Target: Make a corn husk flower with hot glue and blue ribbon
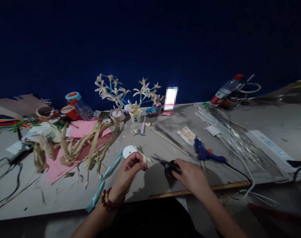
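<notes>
My left hand (129,168) is closed, pinching a small pale husk flower (146,159) between thumb and fingertips. Black-handled scissors (169,166) are gripped in my right hand (191,177), their blades pointing left toward the flower without visibly touching it. Just behind my left hand lies a white spool (128,151), and a light blue ribbon (103,181) trails from it to the table's front edge. Two pots of finished-looking husk flowers (113,91) on blue stems stand at the back of the table.
Dried husks (78,148) cover pink paper (52,168) on the left. A blue glue gun (207,153), wire bundles (230,132) and a white power strip (269,148) lie to the right. A bamboo ruler (215,187) runs along the front edge; a lit phone (170,97) stands behind.
</notes>
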`<state>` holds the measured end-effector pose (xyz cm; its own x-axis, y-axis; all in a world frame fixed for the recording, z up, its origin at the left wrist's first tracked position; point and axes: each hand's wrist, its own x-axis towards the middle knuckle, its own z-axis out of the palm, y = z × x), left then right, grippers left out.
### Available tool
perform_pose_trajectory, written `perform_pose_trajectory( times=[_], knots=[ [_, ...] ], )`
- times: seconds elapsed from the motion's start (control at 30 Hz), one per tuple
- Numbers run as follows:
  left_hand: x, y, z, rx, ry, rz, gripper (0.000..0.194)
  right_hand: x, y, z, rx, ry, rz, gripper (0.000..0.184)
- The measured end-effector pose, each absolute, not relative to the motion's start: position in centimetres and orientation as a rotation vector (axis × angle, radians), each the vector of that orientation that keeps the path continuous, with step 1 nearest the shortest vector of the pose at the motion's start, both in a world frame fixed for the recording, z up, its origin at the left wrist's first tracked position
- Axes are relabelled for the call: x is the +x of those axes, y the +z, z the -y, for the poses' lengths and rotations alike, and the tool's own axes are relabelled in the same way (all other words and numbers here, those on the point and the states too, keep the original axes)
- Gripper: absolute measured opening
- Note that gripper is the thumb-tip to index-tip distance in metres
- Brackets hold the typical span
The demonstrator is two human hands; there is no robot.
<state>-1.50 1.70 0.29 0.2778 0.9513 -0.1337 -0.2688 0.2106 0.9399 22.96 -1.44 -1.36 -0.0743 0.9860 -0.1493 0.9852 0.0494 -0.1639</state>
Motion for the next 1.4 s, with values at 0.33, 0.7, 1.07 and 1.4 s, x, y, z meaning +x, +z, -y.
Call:
perform_pose_trajectory(
  times=[0.33, 0.7, 1.07, 1.4],
  knots=[
    [-2.2, -0.9, -0.8, 0.973, 1.051, -0.945, 0.015, 23.3, -1.4, 1.5, -1.892, 0.498, 2.155, 0.010],
    [-1.8, -0.4, -0.4, 0.828, 0.752, -0.684, 0.020, 17.2, -2.7, 2.6, -1.034, 0.958, 1.670, 0.017],
    [-2.8, -0.6, -0.7, 1.430, 0.939, -0.944, 0.013, 17.5, -0.8, 1.2, -1.104, 1.041, 1.621, 0.008],
    [-2.1, 0.6, -0.6, 1.962, 1.095, -1.076, 0.010, 16.1, 0.0, 0.9, -1.243, 0.882, 1.707, 0.006]
  ],
)
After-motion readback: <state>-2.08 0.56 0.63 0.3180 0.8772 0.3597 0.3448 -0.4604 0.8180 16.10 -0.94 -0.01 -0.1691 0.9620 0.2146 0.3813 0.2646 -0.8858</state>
